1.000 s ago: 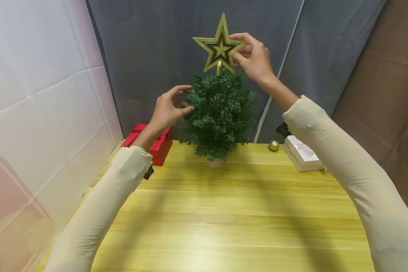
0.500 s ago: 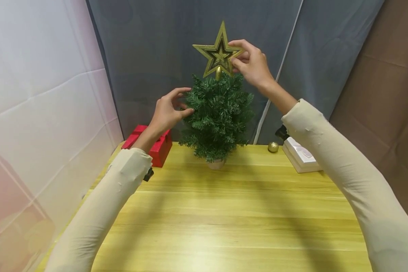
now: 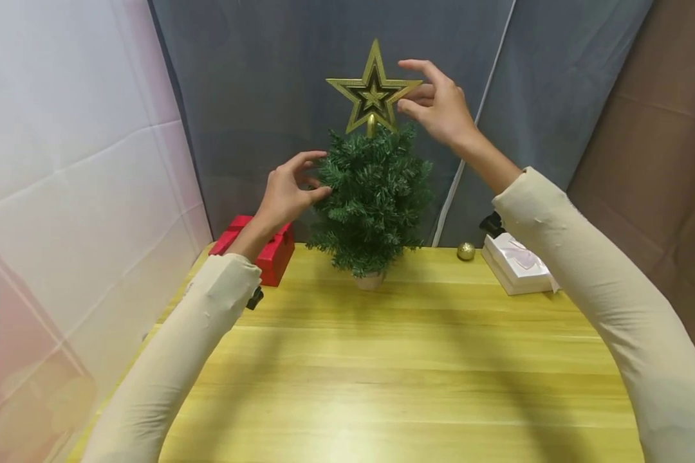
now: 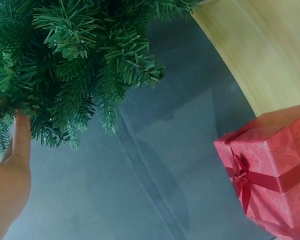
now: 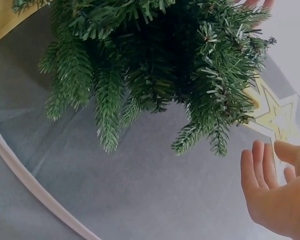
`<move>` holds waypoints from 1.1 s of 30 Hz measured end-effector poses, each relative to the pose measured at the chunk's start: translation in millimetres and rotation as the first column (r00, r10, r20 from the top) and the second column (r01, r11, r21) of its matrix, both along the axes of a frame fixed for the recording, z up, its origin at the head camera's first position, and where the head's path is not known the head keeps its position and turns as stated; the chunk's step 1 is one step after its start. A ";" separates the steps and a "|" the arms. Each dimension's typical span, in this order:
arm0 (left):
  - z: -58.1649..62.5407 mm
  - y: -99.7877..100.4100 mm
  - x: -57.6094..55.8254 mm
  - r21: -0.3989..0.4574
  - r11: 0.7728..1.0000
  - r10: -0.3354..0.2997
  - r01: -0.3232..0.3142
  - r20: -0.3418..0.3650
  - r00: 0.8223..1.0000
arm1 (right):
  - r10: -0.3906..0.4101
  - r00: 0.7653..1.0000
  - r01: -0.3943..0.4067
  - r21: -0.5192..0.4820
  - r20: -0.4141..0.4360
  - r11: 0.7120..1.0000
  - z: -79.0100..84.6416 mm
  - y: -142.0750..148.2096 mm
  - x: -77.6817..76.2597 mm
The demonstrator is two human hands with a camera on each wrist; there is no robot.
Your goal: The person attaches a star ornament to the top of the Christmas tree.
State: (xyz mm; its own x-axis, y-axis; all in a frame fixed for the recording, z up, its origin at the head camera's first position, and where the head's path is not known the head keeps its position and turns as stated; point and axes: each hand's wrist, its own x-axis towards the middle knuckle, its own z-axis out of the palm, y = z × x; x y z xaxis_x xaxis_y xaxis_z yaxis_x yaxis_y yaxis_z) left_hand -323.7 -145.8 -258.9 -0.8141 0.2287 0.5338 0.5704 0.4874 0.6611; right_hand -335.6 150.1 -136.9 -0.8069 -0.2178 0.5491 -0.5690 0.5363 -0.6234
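A green artificial Christmas tree point(image 3: 376, 193) stands upright in a small pale pot point(image 3: 369, 280). On its top sits a gold star topper point(image 3: 373, 96), upright with its stem down in the branches. My left hand point(image 3: 286, 190) grips the tree's left side, thumb and fingers around the branch tips. In the left wrist view, its fingertips point(image 4: 22, 125) are partly hidden among the needles. My right hand point(image 3: 440, 106) is beside the star's right point, fingers spread and let go of it. The right wrist view shows that hand point(image 5: 280, 190) with its fingers loose near the star.
A red gift box point(image 3: 275, 257) with a ribbon stands at the back left, partly behind my left forearm. At the back right are a gold bauble point(image 3: 466, 251) and a white gift box point(image 3: 515, 267). A grey curtain point(image 3: 255, 77) hangs behind the wooden table point(image 3: 347, 360).
The right hand has released the star and drawn back slightly right, its fingers spreading. The star stays on the treetop. The left hand keeps its place; the view has tilted slightly.
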 end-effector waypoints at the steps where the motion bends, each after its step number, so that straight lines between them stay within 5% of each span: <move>1: 0.5 -0.1 0.0 -0.001 1.000 -0.001 0.001 0.000 1.000 | -0.001 1.000 0.001 0.003 -0.008 1.000 0.5 2.0 1.2; 17: 2.0 -18.4 -0.9 0.005 1.000 0.005 -0.005 0.010 1.000 | 0.020 1.000 -0.020 -0.011 -0.018 1.000 -17.1 32.2 13.3; 33: -2.2 -34.0 5.4 -0.014 1.000 0.024 -0.025 -0.035 0.999 | 0.059 0.998 -0.059 -0.021 0.014 0.998 -62.9 63.9 30.4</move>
